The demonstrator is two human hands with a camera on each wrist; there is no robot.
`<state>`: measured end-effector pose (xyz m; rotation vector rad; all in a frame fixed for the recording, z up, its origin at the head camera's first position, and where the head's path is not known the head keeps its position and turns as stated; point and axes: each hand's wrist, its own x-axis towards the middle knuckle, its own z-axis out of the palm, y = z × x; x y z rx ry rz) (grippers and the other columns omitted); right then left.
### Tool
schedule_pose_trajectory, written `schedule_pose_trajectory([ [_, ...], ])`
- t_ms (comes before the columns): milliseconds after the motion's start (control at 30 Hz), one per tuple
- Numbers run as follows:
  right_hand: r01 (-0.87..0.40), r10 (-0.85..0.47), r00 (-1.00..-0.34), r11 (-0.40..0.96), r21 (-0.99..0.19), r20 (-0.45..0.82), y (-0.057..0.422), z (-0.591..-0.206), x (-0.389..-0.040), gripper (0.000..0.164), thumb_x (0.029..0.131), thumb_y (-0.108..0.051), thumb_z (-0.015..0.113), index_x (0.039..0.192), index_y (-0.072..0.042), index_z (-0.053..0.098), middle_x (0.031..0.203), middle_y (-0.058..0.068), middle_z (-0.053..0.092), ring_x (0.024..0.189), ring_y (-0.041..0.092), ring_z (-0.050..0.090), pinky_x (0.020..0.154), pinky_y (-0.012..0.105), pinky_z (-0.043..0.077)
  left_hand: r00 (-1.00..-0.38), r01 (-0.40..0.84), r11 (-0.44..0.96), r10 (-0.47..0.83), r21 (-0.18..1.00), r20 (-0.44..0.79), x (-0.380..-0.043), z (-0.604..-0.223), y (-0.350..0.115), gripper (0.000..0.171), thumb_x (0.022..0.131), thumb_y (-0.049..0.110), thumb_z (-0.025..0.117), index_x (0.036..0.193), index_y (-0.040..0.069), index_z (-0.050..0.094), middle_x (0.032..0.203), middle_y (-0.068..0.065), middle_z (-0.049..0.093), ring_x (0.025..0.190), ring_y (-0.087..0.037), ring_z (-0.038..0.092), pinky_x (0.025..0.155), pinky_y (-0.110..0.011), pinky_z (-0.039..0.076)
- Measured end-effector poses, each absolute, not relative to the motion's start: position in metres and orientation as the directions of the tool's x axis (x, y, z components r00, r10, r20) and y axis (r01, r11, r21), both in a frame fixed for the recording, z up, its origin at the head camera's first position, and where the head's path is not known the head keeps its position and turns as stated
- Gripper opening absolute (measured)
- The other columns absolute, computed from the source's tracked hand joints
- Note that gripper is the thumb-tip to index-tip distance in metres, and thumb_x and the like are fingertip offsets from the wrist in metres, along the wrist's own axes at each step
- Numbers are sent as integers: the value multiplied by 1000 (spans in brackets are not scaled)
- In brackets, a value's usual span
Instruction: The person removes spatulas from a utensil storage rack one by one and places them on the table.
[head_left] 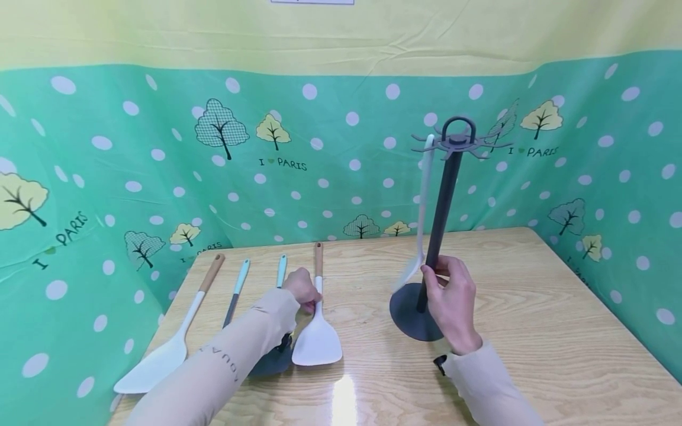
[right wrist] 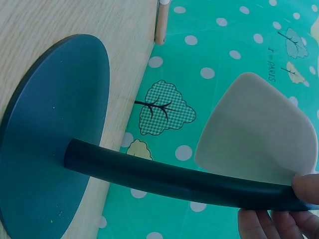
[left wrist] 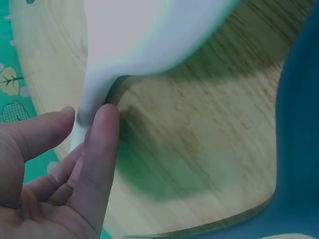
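My left hand [head_left: 302,290] pinches the white part of the handle of a white spatula [head_left: 318,342] with a brown grip end. In the left wrist view, the handle runs between thumb and fingers, close to the pale blade [left wrist: 132,35]. My right hand [head_left: 453,299] grips the black pole of a utensil stand [head_left: 444,207], thumb on one side and fingers on the other. From a hook on that stand hangs a white utensil [head_left: 424,195]; its flat blade [right wrist: 259,129] shows beside the pole in the right wrist view.
At the left lies a white turner [head_left: 162,361] with a brown grip. Between it and my left hand are two blue-handled utensils, one handle [head_left: 242,277] farther left, the other [head_left: 282,269] partly behind my arm. A dark blade [head_left: 273,362] shows below my sleeve. Polka-dot cloth [head_left: 330,148] surrounds the table.
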<state>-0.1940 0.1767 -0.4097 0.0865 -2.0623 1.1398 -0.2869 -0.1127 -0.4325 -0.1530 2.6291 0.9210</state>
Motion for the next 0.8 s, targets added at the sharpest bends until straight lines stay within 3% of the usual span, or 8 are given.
schedule_pose_trajectory([
  [233,-399,286,-702,600,-693,652,177,-410,-195,18,88,-9,68,102,-1,61,95,10,60,81,19,62,69,5,46,-957,-73,825,100,560,-273,-283,-413,-110,15,80,6,73,72,-5,65,57,-14,64,53,-24,67,47,-26,53],
  [467,-390,286,-709,603,-696,645,178,-411,-195,19,88,-9,69,102,0,61,95,10,60,82,19,62,70,4,45,-953,-52,782,148,621,-265,-277,-398,-108,17,83,6,69,68,3,62,66,-13,66,58,-23,67,55,-26,54],
  [800,-389,287,-713,599,-701,640,177,-410,-194,18,88,-10,68,102,0,61,95,10,60,82,19,61,70,5,46,-945,11,650,255,760,-205,-268,-362,-100,10,86,10,70,85,1,66,81,-12,65,65,-20,64,61,-29,57],
])
